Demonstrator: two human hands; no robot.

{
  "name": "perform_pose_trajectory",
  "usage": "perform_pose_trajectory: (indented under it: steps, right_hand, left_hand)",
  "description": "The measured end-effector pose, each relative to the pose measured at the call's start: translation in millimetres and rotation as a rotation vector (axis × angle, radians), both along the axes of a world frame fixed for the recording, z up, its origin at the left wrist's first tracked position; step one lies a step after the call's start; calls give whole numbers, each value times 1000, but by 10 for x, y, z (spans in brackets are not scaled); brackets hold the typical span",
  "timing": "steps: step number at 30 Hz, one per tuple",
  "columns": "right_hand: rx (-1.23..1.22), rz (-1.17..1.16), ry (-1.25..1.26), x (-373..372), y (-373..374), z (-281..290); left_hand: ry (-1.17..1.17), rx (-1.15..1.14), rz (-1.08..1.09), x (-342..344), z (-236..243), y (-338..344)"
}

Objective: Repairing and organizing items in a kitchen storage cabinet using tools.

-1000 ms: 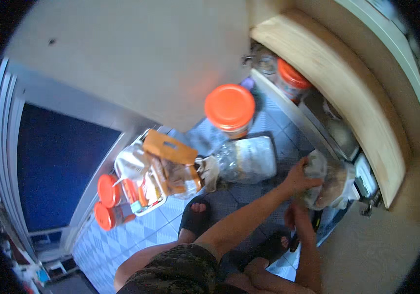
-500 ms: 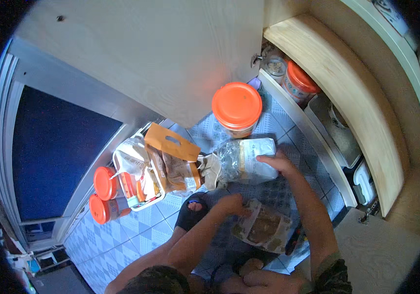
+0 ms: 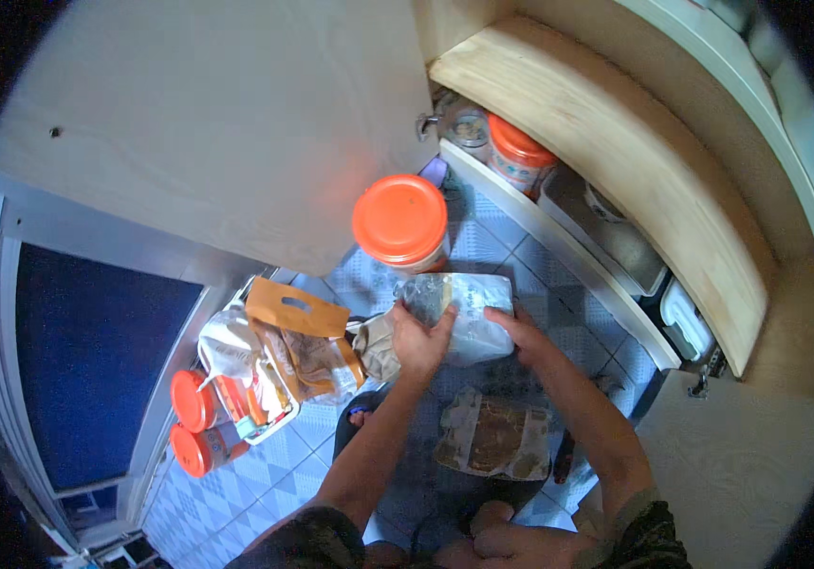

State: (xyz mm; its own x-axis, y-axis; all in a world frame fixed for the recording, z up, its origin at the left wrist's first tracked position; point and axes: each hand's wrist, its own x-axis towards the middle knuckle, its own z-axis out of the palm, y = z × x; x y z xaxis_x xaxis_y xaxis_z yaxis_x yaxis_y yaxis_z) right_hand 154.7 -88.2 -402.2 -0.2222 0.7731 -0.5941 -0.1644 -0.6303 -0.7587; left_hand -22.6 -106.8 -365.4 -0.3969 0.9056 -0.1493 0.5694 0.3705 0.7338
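Note:
A white package in clear plastic wrap (image 3: 479,308) is between my hands, above the tiled floor. My left hand (image 3: 418,341) grips its left side, thumb on top. My right hand (image 3: 518,334) holds the right edge, with the thumb over the top and the other fingers partly hidden beneath. Closer to me lies a flat bag with brown contents (image 3: 497,436). Just beyond the package stands a tub with an orange lid (image 3: 400,220). Beside my left wrist is a crumpled beige bag (image 3: 377,346).
A white basket (image 3: 284,417) at left holds several packets, with a brown paper bag with a handle hole (image 3: 295,305) against it. Two orange-lidded jars (image 3: 194,400) stand left of it. On the right, an open low cabinet has a wooden shelf (image 3: 616,152), an orange-lidded jar (image 3: 521,152) and a tray (image 3: 606,237).
My left hand has left the flat bag and taken hold of the white package. My right hand still grips the package. The view has shifted slightly.

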Motion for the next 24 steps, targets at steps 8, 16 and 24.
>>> perform_pose_trajectory:
  steps: [8, 16, 24]
  right_hand:
    - [-242, -598, 332, 636, -735, 592]
    - [97, -1028, 592, 1351, -1442, 701]
    - [249, -1121, 594, 1531, -1697, 826]
  left_hand:
    - [-555, 104, -359, 764, 538, -1]
    - [-100, 321, -823, 1723, 854, -111]
    - [-770, -158, -1019, 2154, 956, -210]
